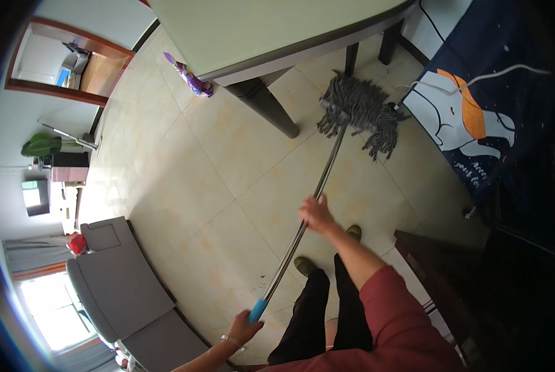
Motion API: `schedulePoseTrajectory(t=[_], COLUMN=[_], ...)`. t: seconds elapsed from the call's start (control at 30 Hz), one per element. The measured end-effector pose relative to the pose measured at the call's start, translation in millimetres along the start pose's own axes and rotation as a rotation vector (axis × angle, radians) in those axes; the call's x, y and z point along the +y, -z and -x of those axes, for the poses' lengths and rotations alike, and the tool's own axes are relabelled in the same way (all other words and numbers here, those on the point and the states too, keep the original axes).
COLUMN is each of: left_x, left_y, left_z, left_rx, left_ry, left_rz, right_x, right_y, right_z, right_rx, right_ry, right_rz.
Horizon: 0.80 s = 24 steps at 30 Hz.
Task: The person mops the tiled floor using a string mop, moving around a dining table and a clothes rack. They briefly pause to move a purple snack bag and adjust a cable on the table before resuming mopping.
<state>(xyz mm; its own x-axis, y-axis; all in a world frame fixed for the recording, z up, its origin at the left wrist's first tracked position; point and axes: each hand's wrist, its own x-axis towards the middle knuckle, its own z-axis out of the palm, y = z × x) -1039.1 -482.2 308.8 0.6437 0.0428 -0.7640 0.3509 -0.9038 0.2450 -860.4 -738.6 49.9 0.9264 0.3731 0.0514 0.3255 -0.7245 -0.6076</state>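
Note:
A string mop with a grey striped head lies spread on the tiled floor, beside a table leg. Its metal pole slants down toward me and ends in a blue grip. My left hand is closed around that blue end. Farther up, about the middle of the pole, my right hand wraps the metal tube. Small dark specks of dirt lie on the tiles left of the pole.
A table with a pale top and dark legs stands ahead. A purple snack bag is on the floor by its corner. A printed navy cloth with a white cable hangs at right; a dark wooden cabinet is nearer. A grey sofa stands left.

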Motion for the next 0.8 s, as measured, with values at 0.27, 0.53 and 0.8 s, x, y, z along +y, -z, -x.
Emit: schedulePoseTrajectory(t=[0.27, 0.53, 0.8], left_x=[22, -7, 166], left_y=[25, -115, -92], left_z=[128, 94, -153], left_rx=[-0.070, -0.192, 0.135], left_ry=[0.510, 0.374, 0.079], left_rz=[0.221, 0.745, 0.577], right_x=[-117, -38, 98], right_y=[-5, 40, 65], right_z=[56, 13, -149], right_rx=[-0.066, -0.254, -0.080], right_ry=[0.132, 0.514, 0.063], right_rz=[-0.210, 0.143, 0.603])
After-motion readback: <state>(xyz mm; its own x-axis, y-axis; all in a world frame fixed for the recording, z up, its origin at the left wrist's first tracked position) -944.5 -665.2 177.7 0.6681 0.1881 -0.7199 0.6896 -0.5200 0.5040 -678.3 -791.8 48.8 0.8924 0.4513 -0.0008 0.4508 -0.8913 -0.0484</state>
